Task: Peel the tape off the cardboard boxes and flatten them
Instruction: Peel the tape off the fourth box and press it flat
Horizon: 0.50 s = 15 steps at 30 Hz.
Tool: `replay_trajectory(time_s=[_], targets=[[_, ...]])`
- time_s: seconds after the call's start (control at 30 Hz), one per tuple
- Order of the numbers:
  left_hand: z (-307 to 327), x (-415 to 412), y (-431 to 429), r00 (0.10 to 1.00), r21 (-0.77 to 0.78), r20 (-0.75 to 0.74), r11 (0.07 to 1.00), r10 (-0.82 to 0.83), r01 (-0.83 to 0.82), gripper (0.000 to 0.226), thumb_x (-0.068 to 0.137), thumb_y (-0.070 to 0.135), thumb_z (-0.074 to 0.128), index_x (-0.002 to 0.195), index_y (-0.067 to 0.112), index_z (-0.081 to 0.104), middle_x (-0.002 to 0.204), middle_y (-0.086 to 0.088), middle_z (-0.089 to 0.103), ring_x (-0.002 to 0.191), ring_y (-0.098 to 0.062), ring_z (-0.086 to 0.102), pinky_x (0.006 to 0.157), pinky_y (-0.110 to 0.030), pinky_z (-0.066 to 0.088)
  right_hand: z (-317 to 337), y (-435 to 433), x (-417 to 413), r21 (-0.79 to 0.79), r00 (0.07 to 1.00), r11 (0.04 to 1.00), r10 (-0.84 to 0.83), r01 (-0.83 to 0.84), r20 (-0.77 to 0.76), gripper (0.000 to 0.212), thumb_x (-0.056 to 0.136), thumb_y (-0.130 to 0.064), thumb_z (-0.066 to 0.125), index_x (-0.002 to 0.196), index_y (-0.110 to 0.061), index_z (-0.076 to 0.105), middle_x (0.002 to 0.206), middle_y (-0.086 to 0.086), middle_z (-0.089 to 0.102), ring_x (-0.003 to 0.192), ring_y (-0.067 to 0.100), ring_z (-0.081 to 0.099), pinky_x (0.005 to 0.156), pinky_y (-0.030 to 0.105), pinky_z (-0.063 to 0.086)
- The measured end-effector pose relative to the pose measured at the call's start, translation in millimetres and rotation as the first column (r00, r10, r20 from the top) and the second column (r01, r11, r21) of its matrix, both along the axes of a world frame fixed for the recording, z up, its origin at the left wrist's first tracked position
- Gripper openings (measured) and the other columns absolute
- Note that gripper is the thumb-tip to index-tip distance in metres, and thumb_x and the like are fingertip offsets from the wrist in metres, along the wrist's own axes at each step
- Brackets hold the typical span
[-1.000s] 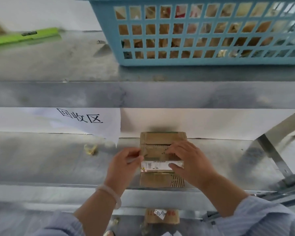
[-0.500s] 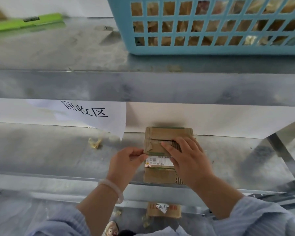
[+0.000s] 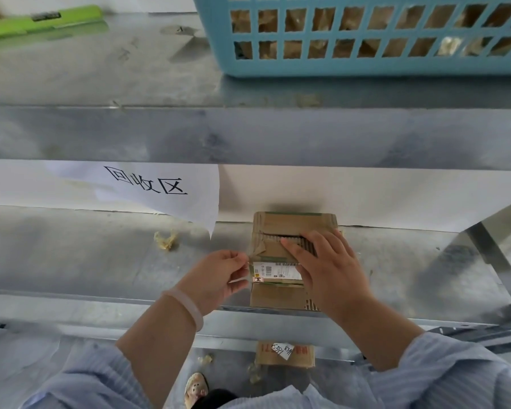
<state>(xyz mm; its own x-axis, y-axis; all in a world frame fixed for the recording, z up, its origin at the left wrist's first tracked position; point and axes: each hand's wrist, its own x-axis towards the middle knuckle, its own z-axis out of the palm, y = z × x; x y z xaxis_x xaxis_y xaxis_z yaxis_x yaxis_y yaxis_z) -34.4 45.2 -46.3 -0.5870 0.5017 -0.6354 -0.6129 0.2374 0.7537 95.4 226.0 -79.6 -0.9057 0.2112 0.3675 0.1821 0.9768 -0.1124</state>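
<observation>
A small brown cardboard box (image 3: 289, 228) with a white barcode label lies on the metal shelf (image 3: 101, 261), near its front edge. My right hand (image 3: 328, 273) presses flat on the box's top and right side. My left hand (image 3: 219, 276) sits at the box's left edge, thumb and fingers pinched on a strip of clear tape (image 3: 250, 261) that runs off the box. A loose brown tape flap curls up on the box's top left.
A blue plastic basket (image 3: 366, 63) holding cardboard pieces stands on the upper shelf, with a green tool (image 3: 39, 20) at far left. A white paper sign (image 3: 160, 187) hangs behind. A tape scrap (image 3: 165, 240) lies on the shelf. Another box (image 3: 283, 354) lies on the floor below.
My right hand slid farther up the box, uncovering most of the label. My left hand stayed pinched at the left edge. The camera view shifted slightly.
</observation>
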Motion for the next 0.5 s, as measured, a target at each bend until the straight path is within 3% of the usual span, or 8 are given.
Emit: replay_trajectory(time_s=[0.13,0.27,0.33,0.43,0.5], targets=[[3,3,2,0.971,-0.102,-0.222,0.992,-0.090,0.069,0.020,0.100,0.010,0.044,0.085,0.005,0.055,0.072,-0.006,0.053,0.069,-0.016,0.050,0.077,-0.033,0.050,0,0,-1,-0.011,1.000,1.000,-0.001,0.001,0.022,0.053,0.083,-0.027,0.065,0.134,-0.035,0.053,0.121,0.005,0.056,0.115,0.029,0.051,0.109,0.051,0.035],[4,7,5,0.861,-0.192,-0.488,0.980,-0.144,0.055,0.019,0.099,0.007,0.045,0.082,0.006,0.053,0.070,-0.003,0.053,0.065,-0.013,0.050,0.073,-0.030,0.052,2,-1,0,-0.006,1.000,1.000,-0.005,0.005,0.010,0.052,0.083,-0.026,0.067,0.133,-0.033,0.055,0.120,0.005,0.058,0.113,0.030,0.053,0.108,0.052,0.037],[4,8,6,0.887,-0.145,-0.454,0.989,-0.082,0.017,0.018,0.098,0.006,0.046,0.082,0.005,0.055,0.067,-0.003,0.053,0.063,-0.012,0.050,0.069,-0.029,0.052,3,-1,0,0.001,1.000,1.000,-0.004,0.004,0.005,0.051,0.083,-0.026,0.067,0.132,-0.033,0.056,0.119,0.006,0.058,0.112,0.030,0.053,0.107,0.052,0.038],[11,6,11,0.975,0.092,-0.147,0.984,0.167,-0.154,0.023,0.099,0.005,0.045,0.078,0.005,0.055,0.062,-0.003,0.051,0.058,-0.012,0.047,0.064,-0.027,0.048,2,-2,1,0.007,1.000,1.000,-0.001,0.001,0.010,0.052,0.082,-0.026,0.068,0.133,-0.033,0.055,0.119,0.006,0.058,0.112,0.030,0.053,0.107,0.052,0.038],[18,-1,15,0.970,0.164,-0.090,0.964,0.224,-0.208,0.024,0.099,0.005,0.046,0.076,0.006,0.056,0.061,-0.002,0.052,0.059,-0.012,0.047,0.063,-0.026,0.046,1,-2,2,0.006,1.000,1.000,0.003,-0.003,0.009,0.053,0.082,-0.025,0.069,0.133,-0.033,0.055,0.120,0.005,0.058,0.112,0.028,0.053,0.108,0.051,0.038]])
